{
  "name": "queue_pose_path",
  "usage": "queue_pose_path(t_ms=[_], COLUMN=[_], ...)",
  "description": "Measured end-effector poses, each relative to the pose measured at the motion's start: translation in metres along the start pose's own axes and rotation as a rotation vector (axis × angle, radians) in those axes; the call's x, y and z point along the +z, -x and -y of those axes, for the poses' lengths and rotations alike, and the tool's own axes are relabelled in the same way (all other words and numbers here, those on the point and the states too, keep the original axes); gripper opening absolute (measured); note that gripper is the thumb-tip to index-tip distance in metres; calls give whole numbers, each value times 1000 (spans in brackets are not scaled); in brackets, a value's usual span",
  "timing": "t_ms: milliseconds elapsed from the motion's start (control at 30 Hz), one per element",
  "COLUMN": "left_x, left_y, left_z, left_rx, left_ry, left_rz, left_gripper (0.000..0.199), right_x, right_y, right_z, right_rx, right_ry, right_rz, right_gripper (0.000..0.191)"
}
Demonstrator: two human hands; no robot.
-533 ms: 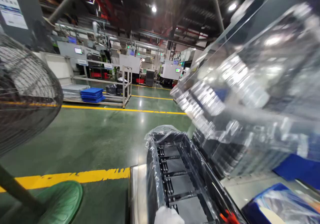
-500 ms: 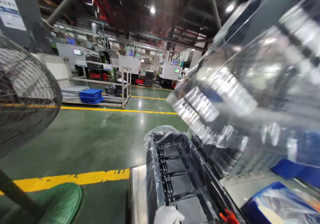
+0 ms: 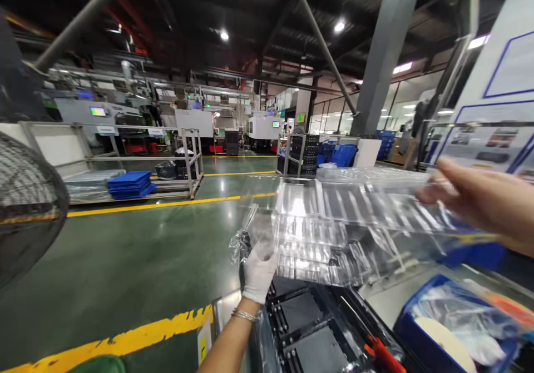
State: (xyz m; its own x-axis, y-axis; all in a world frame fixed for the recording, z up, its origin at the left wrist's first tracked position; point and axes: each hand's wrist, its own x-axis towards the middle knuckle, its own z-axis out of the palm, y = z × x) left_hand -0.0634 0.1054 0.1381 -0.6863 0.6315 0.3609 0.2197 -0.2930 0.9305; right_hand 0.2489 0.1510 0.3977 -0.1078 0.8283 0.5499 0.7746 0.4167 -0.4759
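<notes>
Clear ribbed plastic tray (image 3: 321, 231) above long black film-lined box (image 3: 359, 316), right of frame centre
Long axis runs roughly left to right: white-gloved left hand (image 3: 258, 273) pinches the left end, nearer the box; bare right hand (image 3: 471, 198) is at the right end, blurred, grip cannot be told

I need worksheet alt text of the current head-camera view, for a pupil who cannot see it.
A white-gloved left hand holds one end of a clear ridged plastic tray above a black bin of flat dark panels; the right hand, blurred, is at the other end. A blue bin sits to the right; green floor with yellow lines lies beyond.
</notes>
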Motion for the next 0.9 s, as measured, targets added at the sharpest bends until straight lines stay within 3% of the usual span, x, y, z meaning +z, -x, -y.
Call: queue_pose_path(t_ms=[133, 233, 300, 400, 500, 567, 667, 900], left_x=[4, -4, -12, -24, -37, -44, -47, -16], left_y=[6, 10, 13, 16, 17, 16, 13, 17], left_z=[25, 34, 38, 41, 39, 34, 27, 36], left_rx=[-174, -283, -350, -471, -556, -564, -544, -554], left_ry=[24, 42, 53, 57, 56, 36, -42, -444], left_rz=[-116, -192, -196, -166, -134, -99, -1, 292], left_gripper=[26, 18, 17, 17, 17, 19, 22, 18], right_x=[31, 74, 111, 165, 201, 207, 196, 162], right_y=[36, 98, 148, 212, 244, 248, 244, 248], right_z=[-22, -71, -109, -155, -178, -184, -187, -185], right_rx=[89, 137, 174, 193, 217, 219, 213, 174], right_ry=[7, 15, 19, 28, 22, -5, -49, -54], right_rz=[25, 267, 402, 468, 482, 457, 409, 320], right_gripper=[74, 60, 57, 49, 42, 45, 44, 41])
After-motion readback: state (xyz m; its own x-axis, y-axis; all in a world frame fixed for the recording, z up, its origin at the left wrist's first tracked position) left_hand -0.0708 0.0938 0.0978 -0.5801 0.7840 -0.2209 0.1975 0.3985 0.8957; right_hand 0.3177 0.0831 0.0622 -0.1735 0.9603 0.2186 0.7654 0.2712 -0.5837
